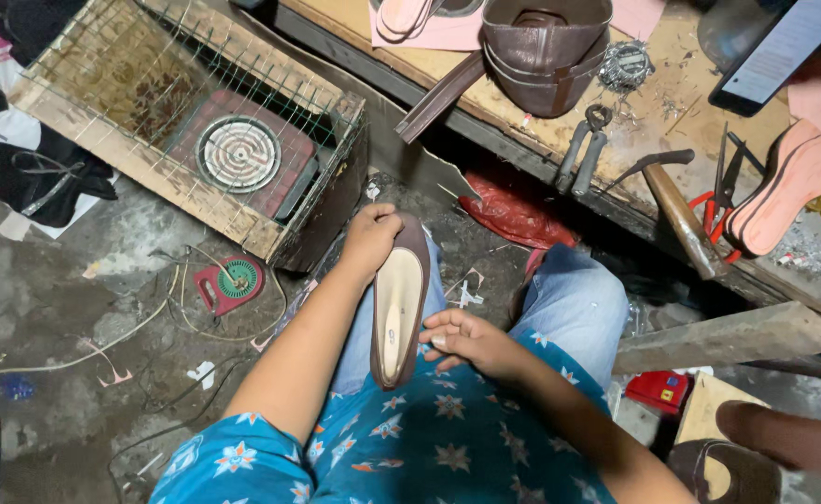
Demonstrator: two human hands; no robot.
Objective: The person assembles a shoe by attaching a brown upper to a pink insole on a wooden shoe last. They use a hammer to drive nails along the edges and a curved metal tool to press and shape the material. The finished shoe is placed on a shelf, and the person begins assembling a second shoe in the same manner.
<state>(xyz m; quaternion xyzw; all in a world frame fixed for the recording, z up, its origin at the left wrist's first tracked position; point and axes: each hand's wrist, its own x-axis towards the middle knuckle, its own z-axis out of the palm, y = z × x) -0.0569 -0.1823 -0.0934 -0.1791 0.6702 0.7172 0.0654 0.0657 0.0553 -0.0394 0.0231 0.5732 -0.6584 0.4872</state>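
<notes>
Head view, looking down at my lap. Brown flat shoe (pixel 399 303) stands lengthwise on my thighs, long axis running away from me, toe pointing out toward the workbench (pixel 522 121), heel end against my blue patterned shirt (pixel 429 439). Cream insole faces up; brown upper, smooth, leather-like.

My left hand (pixel 371 238) is clenched around the toe end, fingers wrapped over the tip. My right hand (pixel 471 341) rests just beside the heel, fingers (pixel 438 329) loosely curled and touching the shoe's right edge; cannot tell whether they grip it.

Room: open space above the shoe. Beyond my left fingers, a wooden crate (pixel 186 140) covered with wire mesh, a round coil heater (pixel 238 152) inside. Beyond the toe, a red plastic bag (pixel 513 213) under the bench edge. Past my right fingers, jeans knee (pixel 574 299), then a wooden plank (pixel 723 338).

On the bench: pliers (pixel 583 149), hammer (pixel 676 210), pink-soled last (pixel 793 187), brown leather upper (pixel 546 47). Floor is rough concrete, littered with scraps and wires.
</notes>
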